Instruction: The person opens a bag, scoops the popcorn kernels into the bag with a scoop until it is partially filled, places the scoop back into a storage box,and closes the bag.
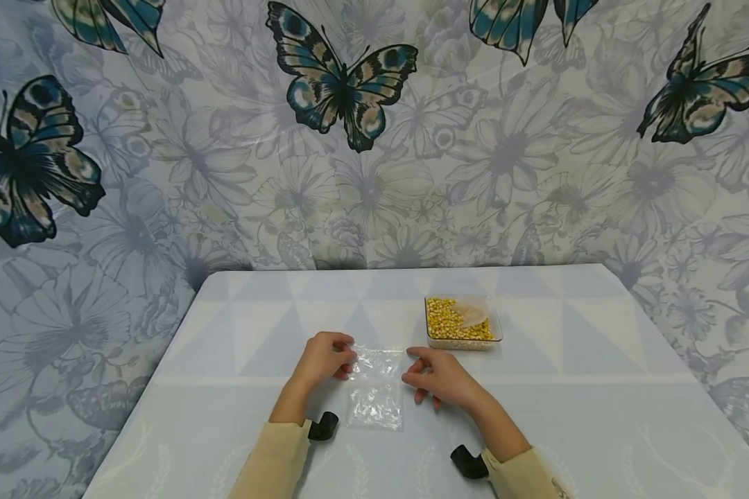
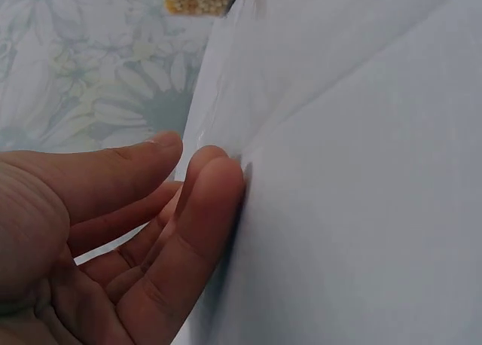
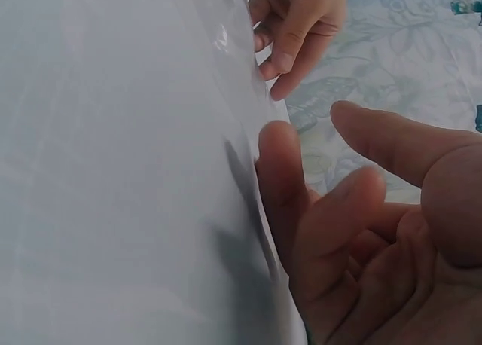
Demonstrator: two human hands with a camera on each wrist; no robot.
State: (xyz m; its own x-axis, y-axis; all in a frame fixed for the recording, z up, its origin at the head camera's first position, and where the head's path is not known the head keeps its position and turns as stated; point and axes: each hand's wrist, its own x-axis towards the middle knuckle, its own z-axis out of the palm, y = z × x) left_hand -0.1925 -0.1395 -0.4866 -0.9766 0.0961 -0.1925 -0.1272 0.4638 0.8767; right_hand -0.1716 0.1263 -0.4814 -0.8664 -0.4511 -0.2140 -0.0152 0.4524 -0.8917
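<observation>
**While it lies flat on the white-and-grey table [image 1: 537,430], the clear plastic bag [image 1: 376,407] sits between your left hand [image 1: 326,357] and right hand [image 1: 442,376]**

Nearest you: cream sleeves [image 1: 273,457], a black wrist device [image 1: 324,426] at each cuff. Left hand at the bag's upper left edge, fingers loosely bent, thumb parted from the fingertips, nothing gripped; whether a fingertip touches the plastic, cannot tell. Right hand by the upper right edge, fingers relaxed and part-curled, thumb apart, holding nothing. Just beyond your right hand: clear rectangular box [image 1: 465,344] of yellow corn kernels [image 1: 442,319], a pale translucent item [image 1: 471,315] lying on them. Farthest: grey floral wall covering [image 1: 499,152] with teal-and-black butterflies [image 1: 343,86].
</observation>
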